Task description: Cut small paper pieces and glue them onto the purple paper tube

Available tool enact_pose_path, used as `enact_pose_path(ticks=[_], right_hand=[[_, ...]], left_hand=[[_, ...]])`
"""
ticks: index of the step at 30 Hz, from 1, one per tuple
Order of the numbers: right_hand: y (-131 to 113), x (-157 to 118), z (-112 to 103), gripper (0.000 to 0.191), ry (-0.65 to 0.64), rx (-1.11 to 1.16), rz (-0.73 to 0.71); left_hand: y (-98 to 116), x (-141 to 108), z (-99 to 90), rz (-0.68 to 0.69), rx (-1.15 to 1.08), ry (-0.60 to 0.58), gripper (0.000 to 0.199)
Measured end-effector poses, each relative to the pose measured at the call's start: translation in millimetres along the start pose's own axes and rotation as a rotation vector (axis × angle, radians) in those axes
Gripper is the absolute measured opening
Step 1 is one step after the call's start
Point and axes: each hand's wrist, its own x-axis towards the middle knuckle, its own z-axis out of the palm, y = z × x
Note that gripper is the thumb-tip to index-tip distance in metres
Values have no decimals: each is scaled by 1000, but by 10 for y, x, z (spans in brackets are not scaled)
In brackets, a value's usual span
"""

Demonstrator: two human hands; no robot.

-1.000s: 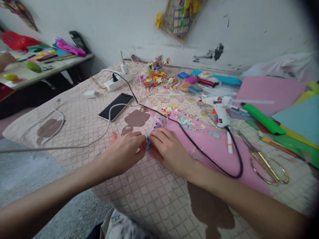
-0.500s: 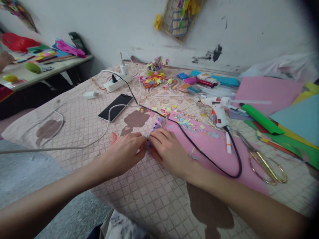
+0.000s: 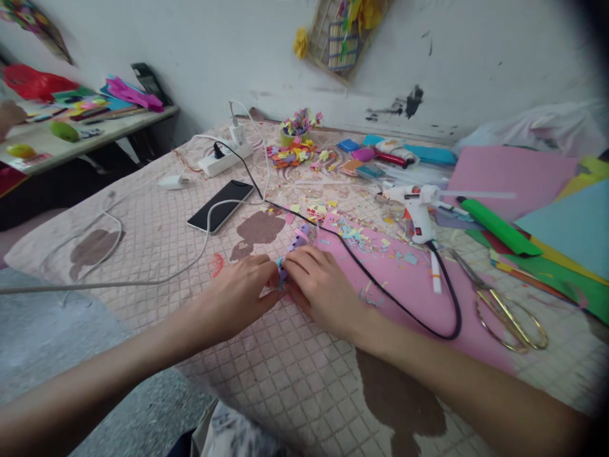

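While both hands work at the near middle of the bed, the surroundings run from biggest to smallest as follows.

Quilted cover (image 3: 157, 222): pale pink, spread under everything, with brown patches.
Pink foam sheet (image 3: 409, 285): lies flat just right of the hands, strewn with coloured scraps; the right wrist rests on its near edge.
Coloured sheets (image 3: 561, 235): stacked at the far right, well apart from the hands.
Black cord (image 3: 380, 292): runs from the power strip (image 3: 223, 158) past the fingertips, crosses the pink sheet and loops back to the glue gun; it passes just behind the right hand.
Glue gun (image 3: 419, 209): white, propped on the far edge of the pink sheet, nozzle toward the left.
Scissors (image 3: 504, 304): gold handles toward the viewer, blades pointing away.
Phone (image 3: 219, 205): dark screen up, left of and beyond the hands, white cable beside it.
Left hand (image 3: 235, 298): fingertips pinched together on the near end of the strip.
Right hand (image 3: 323, 289): fingers closed on the same end, touching the left fingertips.
Purple paper strip (image 3: 297, 240): long axis runs away from the viewer and slightly right; near end pinched between both hands, far end lying free near the cord.
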Motion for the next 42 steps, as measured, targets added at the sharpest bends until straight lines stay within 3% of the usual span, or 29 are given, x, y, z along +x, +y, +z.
enact_pose_path(ticks=[13,20,32,37,42], right_hand=[[13,-17,9,23,16,31,-22],[12,-25,-8,24,-5,23,-7],[30,-39,-66,29,59,50,-20],[62,-187,-217,35,82,60,0],[-16,-545,-401,32,48,94,33]], left_hand=[[87,7,-27,-34,47,-31,13],[19,-33,4,13,-10,16,4],[-187,-179,-41,-108,-59,29,4],[-273,-239,-157,-154,-52,70,10],[-333,-136,-163,-184,-97,155,18]])
